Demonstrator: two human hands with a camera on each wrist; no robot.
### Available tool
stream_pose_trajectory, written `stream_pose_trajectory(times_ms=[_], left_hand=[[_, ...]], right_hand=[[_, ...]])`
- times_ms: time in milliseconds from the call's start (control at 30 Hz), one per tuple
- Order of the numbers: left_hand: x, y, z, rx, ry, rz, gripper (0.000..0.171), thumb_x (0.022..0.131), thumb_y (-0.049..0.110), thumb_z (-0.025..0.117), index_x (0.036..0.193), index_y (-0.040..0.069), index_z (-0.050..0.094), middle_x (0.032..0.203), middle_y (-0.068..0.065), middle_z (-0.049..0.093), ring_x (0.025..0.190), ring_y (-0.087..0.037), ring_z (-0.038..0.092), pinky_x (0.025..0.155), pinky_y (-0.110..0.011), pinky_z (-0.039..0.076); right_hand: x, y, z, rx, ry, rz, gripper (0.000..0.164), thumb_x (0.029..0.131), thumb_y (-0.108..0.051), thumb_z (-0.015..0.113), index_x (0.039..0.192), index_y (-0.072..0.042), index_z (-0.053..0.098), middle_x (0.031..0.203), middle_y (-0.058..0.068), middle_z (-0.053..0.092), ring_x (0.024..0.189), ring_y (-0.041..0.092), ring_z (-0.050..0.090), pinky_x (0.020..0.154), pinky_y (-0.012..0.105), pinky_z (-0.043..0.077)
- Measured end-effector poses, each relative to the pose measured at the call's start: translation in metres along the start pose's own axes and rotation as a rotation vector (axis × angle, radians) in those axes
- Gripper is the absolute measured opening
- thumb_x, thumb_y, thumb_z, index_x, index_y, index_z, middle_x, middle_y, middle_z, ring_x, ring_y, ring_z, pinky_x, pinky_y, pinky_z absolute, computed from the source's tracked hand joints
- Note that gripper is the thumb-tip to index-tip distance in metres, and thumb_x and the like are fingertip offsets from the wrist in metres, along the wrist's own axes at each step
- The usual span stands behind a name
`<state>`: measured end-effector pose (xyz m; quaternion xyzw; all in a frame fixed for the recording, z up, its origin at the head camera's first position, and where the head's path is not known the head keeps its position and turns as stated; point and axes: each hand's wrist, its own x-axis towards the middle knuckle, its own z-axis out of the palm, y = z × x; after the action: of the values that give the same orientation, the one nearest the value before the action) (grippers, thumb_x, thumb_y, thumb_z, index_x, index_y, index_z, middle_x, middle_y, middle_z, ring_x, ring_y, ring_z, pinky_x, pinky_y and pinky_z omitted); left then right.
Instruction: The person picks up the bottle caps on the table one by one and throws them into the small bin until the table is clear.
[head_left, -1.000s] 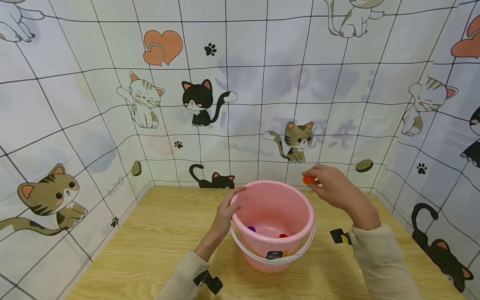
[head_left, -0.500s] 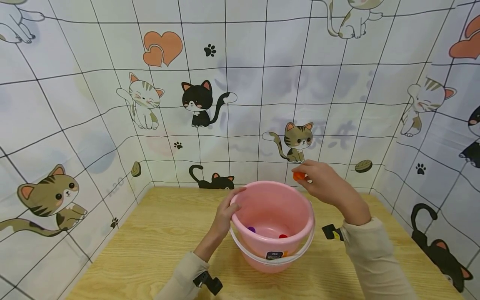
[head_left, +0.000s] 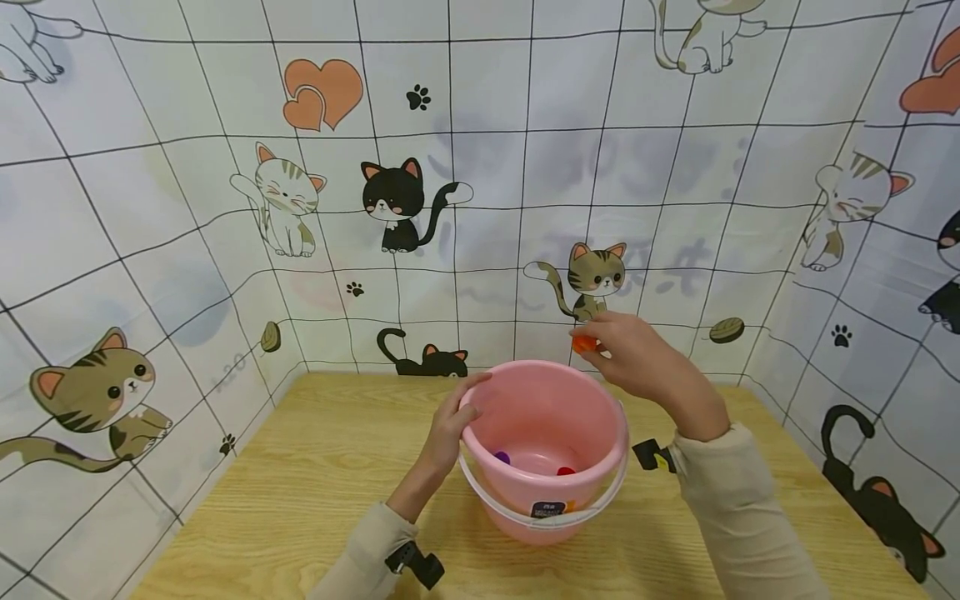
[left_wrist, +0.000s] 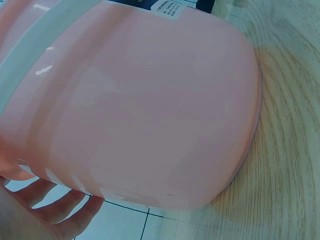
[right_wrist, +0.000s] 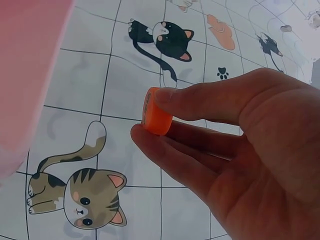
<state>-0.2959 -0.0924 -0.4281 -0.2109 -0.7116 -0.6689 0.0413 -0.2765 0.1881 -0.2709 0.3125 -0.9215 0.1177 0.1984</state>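
Observation:
A pink bucket (head_left: pixel 517 492) with a white handle stands upright on the wooden table. My left hand (head_left: pixel 452 421) grips its rim at the left, thumb over the edge; in the left wrist view, fingers (left_wrist: pixel 80 215) lie along the outer wall. Between thumb and fingers, my right hand (head_left: pixel 645 358) pinches a small orange bottle cap (right_wrist: pixel 159 112) with dark lettering on its flat face. The cap is just above and behind the bucket's far right rim in the head view. Inside the bucket, a purple piece (head_left: pixel 502 457) and a red piece (head_left: pixel 566 472) show, partly hidden by the near rim.
The wood-grain table (head_left: pixel 337 483) reaches back to a white cloth backdrop (head_left: pixel 487 192) printed with cats and grid lines, which closes in the left, back and right. The bucket's white handle (head_left: pixel 551 523) hangs down at the front.
My right hand has moved left and slightly up with the orange bottle cap, from right of the bucket to above its far right rim. The left hand and the bucket stay in place.

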Motion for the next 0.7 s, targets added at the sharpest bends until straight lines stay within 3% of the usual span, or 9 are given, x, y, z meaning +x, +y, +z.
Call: stream_pose_trajectory(times_ms=[700], left_hand=[[-0.001, 0.001, 0.001, 0.010, 0.012, 0.012, 0.054, 0.094, 0.016, 0.047, 0.147, 0.023, 0.056, 0.150, -0.011, 0.054, 0.125, -0.037, 0.060, 0.101, -0.055, 0.054]], right_hand=[[0.021, -0.014, 0.017, 0.024, -0.074, -0.051, 0.024, 0.090, -0.002, 0.072, 0.113, 0.000, 0.076, 0.107, 0.013, 0.074, 0.095, 0.028, 0.067, 0.080, 0.041, 0.061]])
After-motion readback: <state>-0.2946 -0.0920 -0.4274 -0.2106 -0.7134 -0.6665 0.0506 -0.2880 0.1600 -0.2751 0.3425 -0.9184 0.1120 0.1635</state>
